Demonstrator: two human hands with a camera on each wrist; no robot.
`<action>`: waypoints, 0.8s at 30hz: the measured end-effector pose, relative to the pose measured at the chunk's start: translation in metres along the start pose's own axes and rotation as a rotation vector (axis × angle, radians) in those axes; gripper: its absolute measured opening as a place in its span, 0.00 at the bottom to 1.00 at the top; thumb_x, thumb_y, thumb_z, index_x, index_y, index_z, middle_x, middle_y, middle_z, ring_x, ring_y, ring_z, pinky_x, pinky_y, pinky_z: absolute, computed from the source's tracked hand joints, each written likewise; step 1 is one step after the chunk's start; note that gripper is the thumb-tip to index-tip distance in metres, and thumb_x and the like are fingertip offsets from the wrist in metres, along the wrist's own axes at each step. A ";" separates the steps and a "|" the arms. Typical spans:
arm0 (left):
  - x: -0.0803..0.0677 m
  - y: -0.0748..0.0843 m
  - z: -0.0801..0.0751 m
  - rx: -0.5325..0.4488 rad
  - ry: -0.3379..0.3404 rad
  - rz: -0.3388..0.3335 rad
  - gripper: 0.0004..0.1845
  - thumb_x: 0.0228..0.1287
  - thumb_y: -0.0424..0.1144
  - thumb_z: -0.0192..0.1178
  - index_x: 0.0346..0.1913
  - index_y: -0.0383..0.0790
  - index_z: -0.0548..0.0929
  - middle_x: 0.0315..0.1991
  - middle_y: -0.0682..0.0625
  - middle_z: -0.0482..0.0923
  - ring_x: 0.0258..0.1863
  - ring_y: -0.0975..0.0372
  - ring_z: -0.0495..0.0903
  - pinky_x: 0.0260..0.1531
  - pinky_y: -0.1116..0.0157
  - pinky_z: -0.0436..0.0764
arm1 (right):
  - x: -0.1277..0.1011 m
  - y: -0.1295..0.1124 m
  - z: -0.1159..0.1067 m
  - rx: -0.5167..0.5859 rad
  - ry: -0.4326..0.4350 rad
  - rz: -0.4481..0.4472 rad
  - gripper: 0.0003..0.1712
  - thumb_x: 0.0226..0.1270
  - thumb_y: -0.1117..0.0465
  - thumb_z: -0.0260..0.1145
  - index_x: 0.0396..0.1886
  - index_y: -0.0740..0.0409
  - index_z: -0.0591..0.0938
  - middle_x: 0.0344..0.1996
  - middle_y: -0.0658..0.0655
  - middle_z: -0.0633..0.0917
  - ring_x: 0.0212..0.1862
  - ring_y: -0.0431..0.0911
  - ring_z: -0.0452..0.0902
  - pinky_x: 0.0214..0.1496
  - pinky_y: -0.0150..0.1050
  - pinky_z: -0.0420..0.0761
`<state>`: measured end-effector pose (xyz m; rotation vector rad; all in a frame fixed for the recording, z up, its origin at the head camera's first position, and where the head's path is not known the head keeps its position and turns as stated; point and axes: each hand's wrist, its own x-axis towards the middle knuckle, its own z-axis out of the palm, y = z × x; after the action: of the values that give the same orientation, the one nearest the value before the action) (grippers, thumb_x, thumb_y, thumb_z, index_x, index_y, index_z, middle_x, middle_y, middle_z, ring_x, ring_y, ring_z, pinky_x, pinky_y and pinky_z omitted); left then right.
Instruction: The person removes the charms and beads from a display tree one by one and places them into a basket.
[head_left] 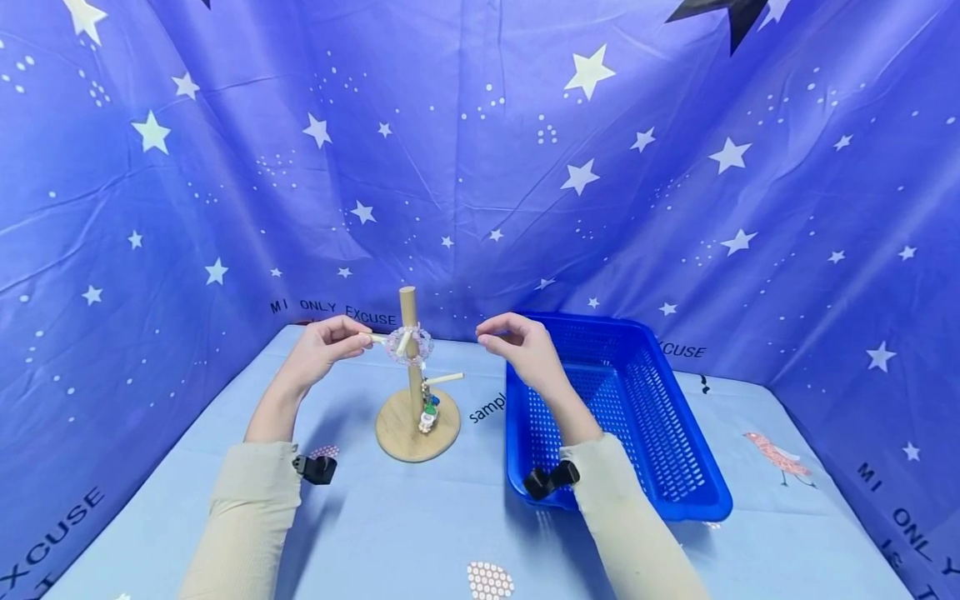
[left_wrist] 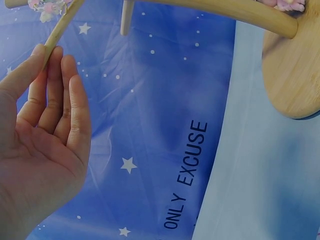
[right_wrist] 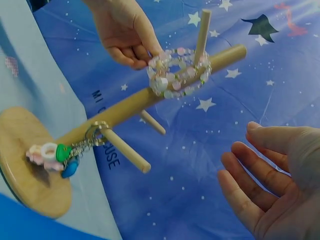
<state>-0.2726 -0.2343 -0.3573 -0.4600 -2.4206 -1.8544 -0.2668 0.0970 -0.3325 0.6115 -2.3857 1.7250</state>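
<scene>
A wooden peg stand (head_left: 409,367) rises from a round base (head_left: 408,437) in the middle of the blue table. A ring of pale beads (head_left: 408,345) hangs on its upper left peg (head_left: 381,339). My left hand (head_left: 327,343) pinches that peg's tip (left_wrist: 61,27) between thumb and index finger, the other fingers (left_wrist: 75,115) straight. A keychain (head_left: 429,410) with small charms dangles from a lower peg (right_wrist: 125,149). My right hand (head_left: 521,343) hovers right of the stand, palm open and holding nothing (right_wrist: 270,185). The bead ring (right_wrist: 177,72) circles peg and pole.
A blue mesh basket (head_left: 630,400) sits right of the stand, under my right forearm. Starry blue cloth walls close in the back and both sides. The table cloth (head_left: 420,517) is light blue with print.
</scene>
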 end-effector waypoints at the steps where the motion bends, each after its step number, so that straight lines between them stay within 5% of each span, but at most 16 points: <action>1: 0.000 0.000 0.000 0.001 -0.001 -0.002 0.03 0.70 0.38 0.62 0.42 0.44 0.83 0.33 0.63 0.84 0.37 0.71 0.83 0.45 0.75 0.84 | -0.001 -0.001 0.002 -0.004 -0.002 -0.004 0.10 0.69 0.61 0.68 0.46 0.60 0.85 0.47 0.61 0.88 0.47 0.48 0.85 0.54 0.41 0.86; 24: 0.000 0.000 0.000 0.020 -0.005 -0.005 0.04 0.70 0.38 0.62 0.43 0.43 0.83 0.34 0.64 0.84 0.37 0.71 0.82 0.47 0.73 0.85 | -0.006 -0.013 0.036 0.021 -0.068 -0.027 0.09 0.69 0.60 0.68 0.45 0.57 0.86 0.47 0.58 0.88 0.49 0.54 0.84 0.48 0.37 0.83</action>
<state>-0.2729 -0.2342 -0.3574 -0.4583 -2.4431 -1.8321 -0.2517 0.0615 -0.3354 0.7128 -2.3957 1.7473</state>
